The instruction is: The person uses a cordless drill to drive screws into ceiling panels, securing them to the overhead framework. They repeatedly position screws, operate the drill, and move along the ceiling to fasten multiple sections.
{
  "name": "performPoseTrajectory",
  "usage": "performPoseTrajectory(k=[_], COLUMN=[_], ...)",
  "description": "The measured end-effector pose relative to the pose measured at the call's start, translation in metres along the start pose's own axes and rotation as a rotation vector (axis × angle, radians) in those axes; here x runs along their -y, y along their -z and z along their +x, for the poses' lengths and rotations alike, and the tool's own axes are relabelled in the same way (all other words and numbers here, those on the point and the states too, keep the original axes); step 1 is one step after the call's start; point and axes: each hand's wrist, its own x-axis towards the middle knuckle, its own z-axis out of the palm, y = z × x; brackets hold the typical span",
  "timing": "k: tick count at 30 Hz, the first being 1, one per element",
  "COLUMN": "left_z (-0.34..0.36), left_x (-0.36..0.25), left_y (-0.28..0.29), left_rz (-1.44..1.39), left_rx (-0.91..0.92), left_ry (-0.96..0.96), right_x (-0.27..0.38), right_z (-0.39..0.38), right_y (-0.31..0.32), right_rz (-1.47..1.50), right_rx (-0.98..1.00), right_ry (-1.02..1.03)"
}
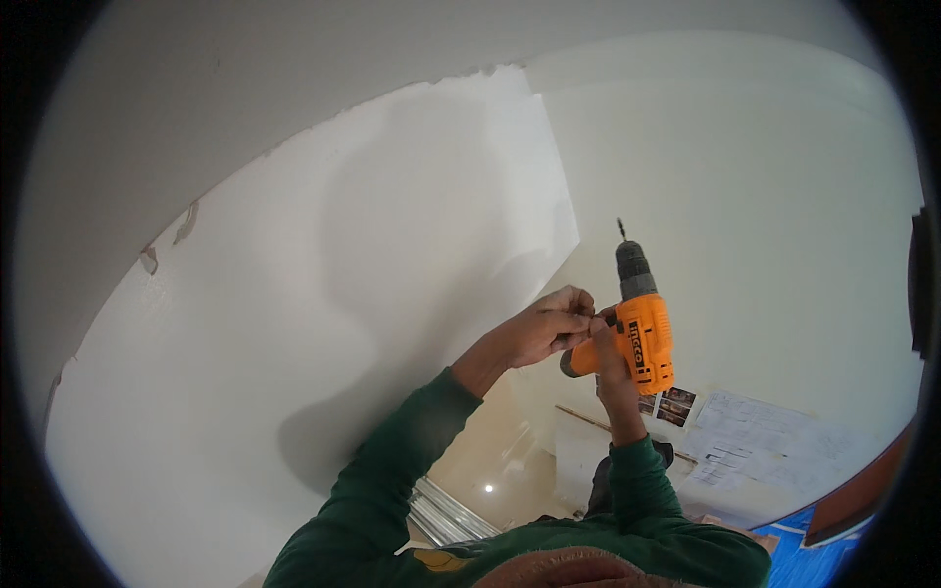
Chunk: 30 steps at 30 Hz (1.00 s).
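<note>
An orange and black cordless drill [659, 328] is in my right hand [613, 365], its chuck and thin bit [620, 229] pointing up, away from me. My right thumb reaches across to the fingertips of my left hand [549, 331], which are pinched together beside the drill. Whatever sits between those fingertips is too small to make out. Part of the drill's grip is hidden by my right hand. The bit stands apart from the walls.
A white wall panel [265, 323] fills the left, meeting a pale wall [765, 216] at a corner. Paper drawings [760, 431] are on the right. Below lie metal profiles [446, 514] and blue sheeting [799, 549]. A dark object [919, 284] stands at the right edge.
</note>
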Motion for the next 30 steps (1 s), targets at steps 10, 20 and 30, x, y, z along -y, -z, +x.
performPoseTrajectory(k=[10,20,30], left_z=[0.005,-0.003,-0.011], left_x=[0.005,0.017,0.060], left_y=[0.011,-0.002,-0.013], left_rz=[0.062,0.421,0.330], left_rx=[-0.019,-0.084,-0.246], left_ry=[-0.013,-0.044,-0.081], right_x=[-0.006,-0.001,-0.022], right_z=[-0.002,-0.018,-0.021], right_y=[0.006,0.015,0.036], right_rz=[0.033,-0.025,-0.279], right_rx=[0.025,0.003,0.015], right_ry=[0.036,-0.113,0.048])
